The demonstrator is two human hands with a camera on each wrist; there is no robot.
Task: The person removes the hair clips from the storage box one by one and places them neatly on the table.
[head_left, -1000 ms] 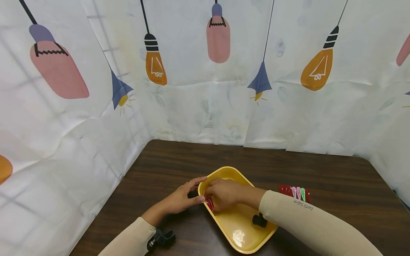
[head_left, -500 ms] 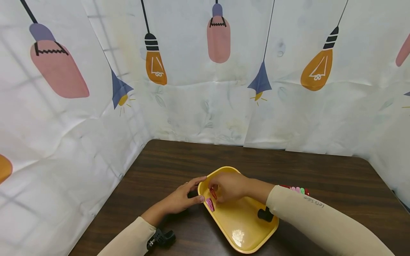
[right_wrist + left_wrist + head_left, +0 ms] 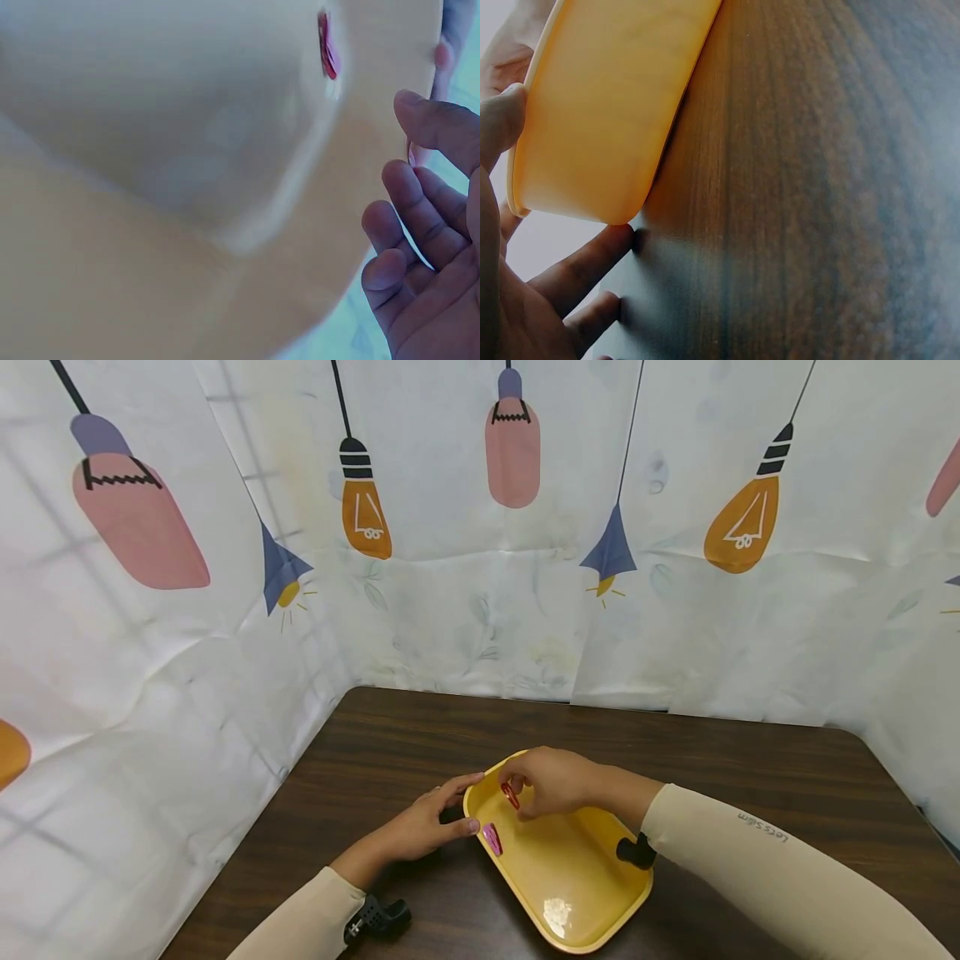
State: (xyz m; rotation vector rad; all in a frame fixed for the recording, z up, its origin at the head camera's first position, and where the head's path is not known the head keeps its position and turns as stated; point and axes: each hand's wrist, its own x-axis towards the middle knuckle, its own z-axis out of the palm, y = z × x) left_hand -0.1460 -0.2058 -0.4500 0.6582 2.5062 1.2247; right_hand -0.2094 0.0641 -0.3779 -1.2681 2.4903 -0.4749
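My right hand (image 3: 562, 779) pinches a red snap hair clip (image 3: 511, 795) between thumb and fingertips, over the far end of the yellow tray (image 3: 577, 893). In the right wrist view the clip is mostly hidden behind the fingers. Against the tray's left inner wall lie a pink hair clip (image 3: 490, 838) and a red one, close together. My left hand (image 3: 420, 827) rests at the tray's far left corner, its thumb touching the rim (image 3: 516, 187) and its fingers spread along the outside.
The tray stands slantwise on a dark wood table (image 3: 405, 735). Printed white sheets (image 3: 465, 610) rise behind the table and along its left side. My right sleeve (image 3: 772, 860) crosses the table's right part.
My right hand has lifted a red clip from beside the left wall and drawn back and right. My sleeve now covers the row of clips on the table. The left hand has stayed still.
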